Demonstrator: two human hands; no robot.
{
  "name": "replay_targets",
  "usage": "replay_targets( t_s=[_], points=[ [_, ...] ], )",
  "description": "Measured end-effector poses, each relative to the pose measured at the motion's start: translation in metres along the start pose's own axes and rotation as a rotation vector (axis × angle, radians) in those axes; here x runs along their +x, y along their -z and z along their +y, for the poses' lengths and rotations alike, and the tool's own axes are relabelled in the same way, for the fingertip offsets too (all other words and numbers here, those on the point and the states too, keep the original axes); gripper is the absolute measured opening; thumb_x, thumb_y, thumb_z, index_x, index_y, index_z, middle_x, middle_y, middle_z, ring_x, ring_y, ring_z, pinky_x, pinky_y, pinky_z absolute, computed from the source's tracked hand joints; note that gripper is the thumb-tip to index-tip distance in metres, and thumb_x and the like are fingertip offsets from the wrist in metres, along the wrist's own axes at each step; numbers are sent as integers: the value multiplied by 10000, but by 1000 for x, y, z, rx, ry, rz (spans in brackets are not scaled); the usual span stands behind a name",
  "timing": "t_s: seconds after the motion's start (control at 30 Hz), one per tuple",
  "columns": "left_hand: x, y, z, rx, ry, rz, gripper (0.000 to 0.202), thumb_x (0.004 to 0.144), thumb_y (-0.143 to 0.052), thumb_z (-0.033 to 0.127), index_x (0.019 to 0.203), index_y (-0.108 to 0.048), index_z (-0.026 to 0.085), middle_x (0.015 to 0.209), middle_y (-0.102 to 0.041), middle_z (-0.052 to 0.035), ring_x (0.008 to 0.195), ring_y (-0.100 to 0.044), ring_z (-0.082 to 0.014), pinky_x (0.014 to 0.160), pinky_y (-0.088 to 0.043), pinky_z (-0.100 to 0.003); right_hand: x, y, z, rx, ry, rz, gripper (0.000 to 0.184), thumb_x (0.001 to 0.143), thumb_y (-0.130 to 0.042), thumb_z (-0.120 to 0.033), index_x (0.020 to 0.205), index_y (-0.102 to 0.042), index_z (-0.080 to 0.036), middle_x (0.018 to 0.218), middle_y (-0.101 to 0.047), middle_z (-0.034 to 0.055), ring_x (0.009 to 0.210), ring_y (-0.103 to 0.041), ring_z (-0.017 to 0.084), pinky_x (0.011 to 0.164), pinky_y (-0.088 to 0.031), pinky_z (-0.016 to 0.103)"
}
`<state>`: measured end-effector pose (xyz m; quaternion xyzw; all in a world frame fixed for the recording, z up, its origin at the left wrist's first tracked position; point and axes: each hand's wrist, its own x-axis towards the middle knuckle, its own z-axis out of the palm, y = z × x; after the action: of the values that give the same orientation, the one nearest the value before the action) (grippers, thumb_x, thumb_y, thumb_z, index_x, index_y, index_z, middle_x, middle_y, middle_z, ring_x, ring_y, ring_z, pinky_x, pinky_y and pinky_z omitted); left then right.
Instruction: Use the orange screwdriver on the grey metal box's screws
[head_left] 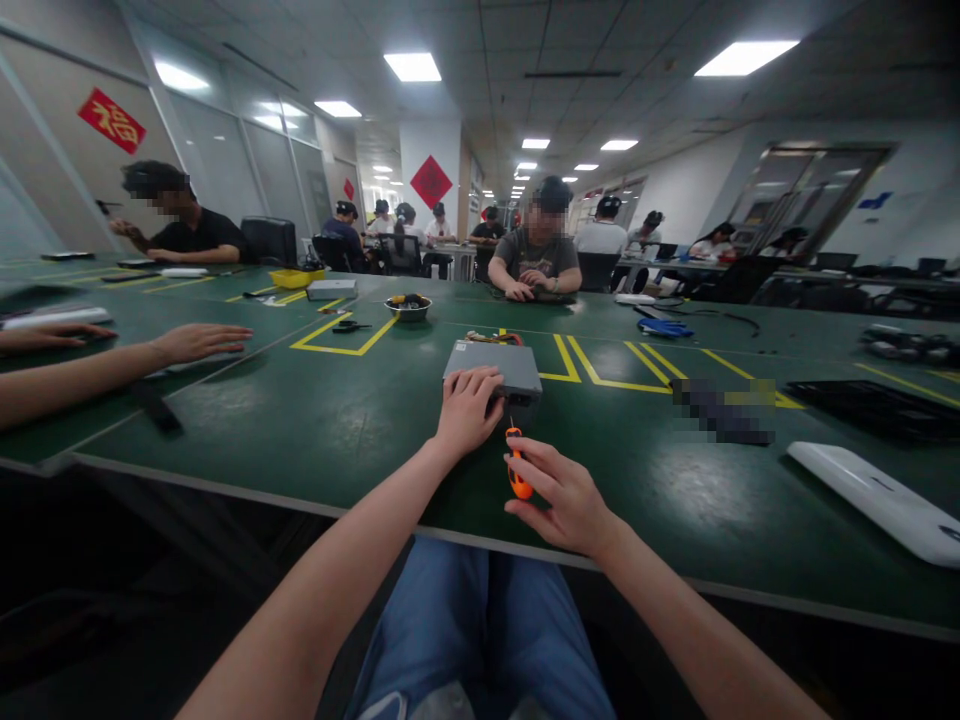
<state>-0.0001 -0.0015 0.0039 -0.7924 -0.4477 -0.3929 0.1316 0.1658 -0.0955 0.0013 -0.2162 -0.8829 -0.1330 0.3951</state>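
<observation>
A grey metal power supply unit [491,365] lies on the green table in front of me, with coloured wires [495,339] at its far side. My left hand [471,408] grips its near left edge, fingers over the top and thumb by the front face. An orange and black screwdriver [519,470] is held by its handle in the fingers of my right hand [562,495]. Its thin shaft points away from me at the near face of the unit. Whether the tip touches a screw is too small to tell.
To the right lie a white plastic casing [874,500], a black panel [877,408] and blue gloves [664,327]. A bowl [408,308] and yellow tray [297,279] stand farther back. A neighbour's hand [199,342] rests at left; another person [536,250] sits opposite.
</observation>
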Motion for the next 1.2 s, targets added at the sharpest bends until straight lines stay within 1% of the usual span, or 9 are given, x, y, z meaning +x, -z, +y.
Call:
replay_targets(
  t_s=[0.1, 0.23, 0.37, 0.53, 0.63, 0.83, 1.03, 1.13, 1.2],
  points=[
    [-1, 0, 0, -7, -22, 15, 267, 862, -454, 259, 1122, -511, 247, 1259, -547, -26, 1226, -422, -184, 1080, -199, -412, 2, 2, -2, -37, 17, -60, 336, 876, -447, -276, 1195, -457, -172, 1232, -476, 190, 1113, -532, 252, 801, -526, 370],
    [-2, 0, 0, -10, -48, 31, 282, 859, -454, 244, 1137, -498, 232, 1260, -546, -29, 1249, -404, -178, 1110, -142, -424, 1, 0, -3, -52, 28, 9, 320, 841, -524, -274, 1138, -466, -169, 1175, -541, 182, 1003, -595, 228, 749, -537, 340],
    [-1, 0, 0, -14, -42, 20, 275, 854, -464, 253, 1125, -500, 226, 1256, -549, -32, 1224, -428, -173, 1090, -197, -397, 0, -1, -3, -14, 10, 55, 325, 825, -555, -274, 1114, -446, -174, 1144, -576, 167, 982, -607, 218, 740, -536, 332],
    [0, -1, -1, -11, -17, 15, 261, 850, -482, 271, 1107, -512, 240, 1242, -557, -27, 1188, -449, -185, 1043, -257, -393, 2, 2, -4, -63, 31, -64, 346, 860, -466, -291, 1179, -472, -158, 1180, -527, 181, 1048, -568, 241, 780, -527, 355],
    [1, -1, -1, -15, -4, 5, 265, 844, -490, 267, 1107, -519, 246, 1235, -560, -31, 1171, -457, -196, 1026, -270, -401, 2, 2, -3, -78, 34, -78, 344, 854, -464, -280, 1175, -481, -157, 1186, -522, 181, 1032, -573, 242, 782, -523, 364],
    [1, 0, 0, -30, 1, -2, 267, 845, -486, 268, 1109, -524, 250, 1235, -558, -33, 1168, -455, -203, 1014, -272, -402, 1, -2, -2, -5, 9, 0, 329, 835, -508, -293, 1131, -447, -162, 1160, -556, 181, 985, -598, 228, 742, -534, 349],
    [0, -2, 0, -29, 6, 6, 252, 846, -490, 276, 1094, -522, 253, 1231, -560, -20, 1168, -450, -198, 1008, -271, -388, 4, 0, -4, -99, 45, -84, 335, 847, -530, -312, 1150, -495, -175, 1156, -541, 178, 953, -599, 228, 738, -524, 337],
    [0, -2, 0, -30, 7, 8, 249, 847, -485, 274, 1092, -521, 252, 1233, -559, -20, 1164, -452, -198, 1003, -274, -386, 3, -1, -3, -105, 36, -18, 332, 819, -584, -339, 1092, -500, -169, 1095, -581, 163, 854, -615, 206, 707, -526, 333],
    [0, -2, -1, -27, 9, 9, 248, 847, -486, 273, 1091, -520, 251, 1233, -558, -17, 1159, -454, -197, 1003, -272, -385, 2, -3, -3, -75, 16, 27, 321, 809, -597, -330, 1060, -484, -166, 1079, -598, 159, 847, -620, 205, 691, -528, 329]
  ],
)
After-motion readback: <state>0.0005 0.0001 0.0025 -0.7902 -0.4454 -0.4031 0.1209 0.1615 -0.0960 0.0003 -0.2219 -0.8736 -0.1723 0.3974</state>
